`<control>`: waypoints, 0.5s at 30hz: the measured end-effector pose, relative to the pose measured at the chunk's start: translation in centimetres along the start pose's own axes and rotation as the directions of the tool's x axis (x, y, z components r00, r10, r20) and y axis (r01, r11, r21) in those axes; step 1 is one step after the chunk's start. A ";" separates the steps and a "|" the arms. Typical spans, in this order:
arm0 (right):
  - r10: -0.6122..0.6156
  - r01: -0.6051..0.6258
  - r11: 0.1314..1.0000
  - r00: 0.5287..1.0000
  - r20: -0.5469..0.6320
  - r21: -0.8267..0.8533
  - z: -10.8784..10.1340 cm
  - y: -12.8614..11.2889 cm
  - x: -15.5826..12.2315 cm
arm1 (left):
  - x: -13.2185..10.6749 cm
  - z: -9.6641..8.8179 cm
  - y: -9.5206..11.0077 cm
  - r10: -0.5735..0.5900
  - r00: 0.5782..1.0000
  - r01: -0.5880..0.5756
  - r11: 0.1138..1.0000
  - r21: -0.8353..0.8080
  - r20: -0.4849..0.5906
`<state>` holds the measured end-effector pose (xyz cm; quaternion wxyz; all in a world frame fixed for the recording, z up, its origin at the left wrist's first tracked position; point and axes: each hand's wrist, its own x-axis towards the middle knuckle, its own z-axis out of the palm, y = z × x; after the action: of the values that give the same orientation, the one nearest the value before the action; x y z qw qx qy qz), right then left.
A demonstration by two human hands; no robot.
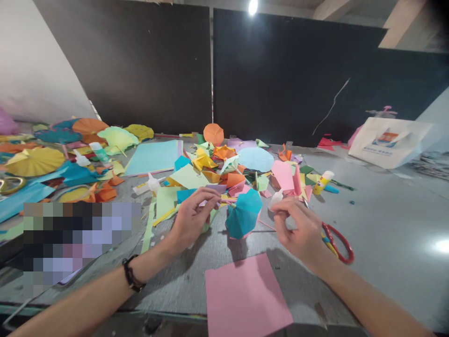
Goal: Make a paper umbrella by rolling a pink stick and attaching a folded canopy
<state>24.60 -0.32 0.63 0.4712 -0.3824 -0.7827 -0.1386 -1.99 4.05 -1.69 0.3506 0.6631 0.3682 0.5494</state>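
My left hand (196, 210), a dark bracelet on its wrist, pinches the thin pink rolled-paper handle of a small paper umbrella (244, 214). The umbrella lies tilted on its side, its pleated blue canopy facing me and a pink edge showing beneath. To its right, my right hand (300, 229) is curled, thumb and fingertips close together. A white glue bottle (276, 199) with a pointed nozzle shows right at these fingertips; whether they grip it is unclear. In front lies a pink paper sheet (247, 297), reaching past the table's near edge.
Red-handled scissors (340, 245) lie beside my right forearm. A yellow glue stick (323, 182) stands behind them. Paper scraps (224, 173) and another glue bottle (153, 183) crowd the middle. Finished paper fans (35, 161) lie left. A white bag (389, 142) sits far right.
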 end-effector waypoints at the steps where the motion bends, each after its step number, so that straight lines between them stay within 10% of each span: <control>1: -0.019 0.020 1.000 0.999 -0.030 0.008 -0.2 -0.2 0.0 | -0.1 0.0 0.1 0.011 1.000 -0.011 1.000 -0.008 0.007; 8: -0.266 0.270 0.962 0.960 -0.083 0.046 -1.5 -1.4 -0.7 | -0.6 0.0 1.0 0.185 0.981 -0.190 0.978 0.089 0.064; 15: -0.374 0.367 0.926 0.923 0.092 0.086 -2.7 -2.8 -0.9 | -2.4 0.0 3.6 0.454 0.870 -0.491 0.834 0.251 0.193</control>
<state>24.51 -4.17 1.64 0.4064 -0.2186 -0.8691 -0.1783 -1.95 0.23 0.33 0.1247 0.8108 0.2469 0.5159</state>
